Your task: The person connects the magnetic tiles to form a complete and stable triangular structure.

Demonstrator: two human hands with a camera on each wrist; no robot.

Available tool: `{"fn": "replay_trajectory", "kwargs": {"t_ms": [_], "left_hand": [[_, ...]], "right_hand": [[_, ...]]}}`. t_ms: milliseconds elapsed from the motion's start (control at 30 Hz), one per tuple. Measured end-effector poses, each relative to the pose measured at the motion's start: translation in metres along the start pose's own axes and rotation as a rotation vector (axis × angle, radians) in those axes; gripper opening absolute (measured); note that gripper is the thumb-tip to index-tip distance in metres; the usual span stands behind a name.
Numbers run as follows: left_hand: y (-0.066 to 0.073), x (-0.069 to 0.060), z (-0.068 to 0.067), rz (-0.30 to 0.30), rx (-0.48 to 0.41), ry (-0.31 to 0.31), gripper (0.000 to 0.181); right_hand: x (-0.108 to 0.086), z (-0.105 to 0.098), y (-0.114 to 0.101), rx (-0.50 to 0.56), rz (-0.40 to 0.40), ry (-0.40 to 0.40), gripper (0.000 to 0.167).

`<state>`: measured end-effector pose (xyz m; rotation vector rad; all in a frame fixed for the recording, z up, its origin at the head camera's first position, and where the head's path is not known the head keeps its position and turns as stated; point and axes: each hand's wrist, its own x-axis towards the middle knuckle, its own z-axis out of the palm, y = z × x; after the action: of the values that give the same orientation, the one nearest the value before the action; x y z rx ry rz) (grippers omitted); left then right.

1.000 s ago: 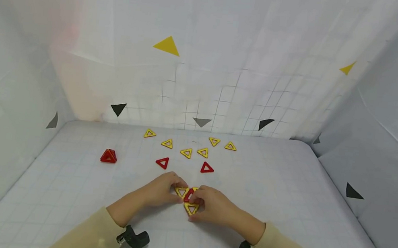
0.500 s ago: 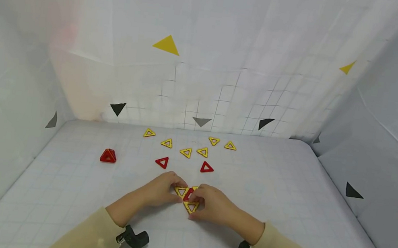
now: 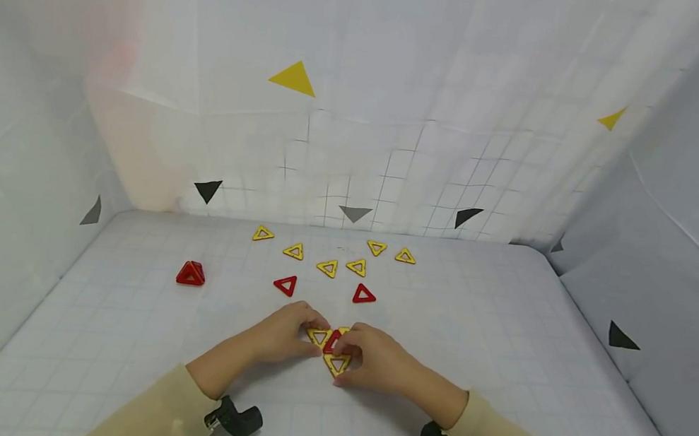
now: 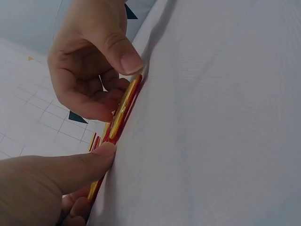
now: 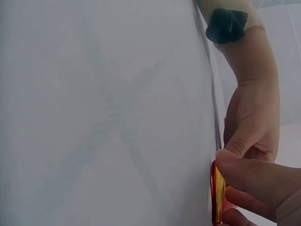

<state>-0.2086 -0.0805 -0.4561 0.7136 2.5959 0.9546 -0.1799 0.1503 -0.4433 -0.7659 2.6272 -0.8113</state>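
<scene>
- Near the middle of the desk (image 3: 499, 376), a flat cluster of triangular tiles lies between the two hands: a red tile (image 3: 329, 342) at its centre, yellow ones against its sides.
- The left hand (image 3: 282, 332) pinches the left yellow tile (image 3: 320, 331), thumb on the near side and fingers curled over the far side, probably to stop that edge sliding.
- The right hand (image 3: 380, 362) pinches the near yellow tile (image 3: 337, 357), thumb at its near tip, index finger bent over the red tile; this grip likely keeps the neighbouring edges aligned.
- Behind that hand, the far yellow tile (image 3: 344, 330) shows only in part, so whether anything touches it I cannot tell.
- Red edging runs under the yellow in both wrist views; whether it is a separate layer is unclear.
- Farther back, six loose yellow tiles (image 3: 334, 269) and two loose red tiles (image 3: 292, 286) lie flat and apart, seemingly spread so each can be picked up singly.
- Well off to the left stands a red pyramid-like piece (image 3: 192, 265), touched by neither hand, perhaps set there to leave working room.
</scene>
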Motion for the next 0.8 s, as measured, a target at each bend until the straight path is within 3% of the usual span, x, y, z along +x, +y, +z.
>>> {"fn": "replay_trajectory", "kwargs": {"t_ms": [500,800], "left_hand": [[-0.001,0.000,0.002,-0.021,0.012,0.000,0.037],[-0.003,0.000,0.001,-0.031,0.017,-0.006,0.037]], "right_hand": [[0.006,-0.018,0.016,0.026,0.041,0.074,0.024],[0.011,-0.022,0.021,0.014,0.133,0.109,0.033]]}}
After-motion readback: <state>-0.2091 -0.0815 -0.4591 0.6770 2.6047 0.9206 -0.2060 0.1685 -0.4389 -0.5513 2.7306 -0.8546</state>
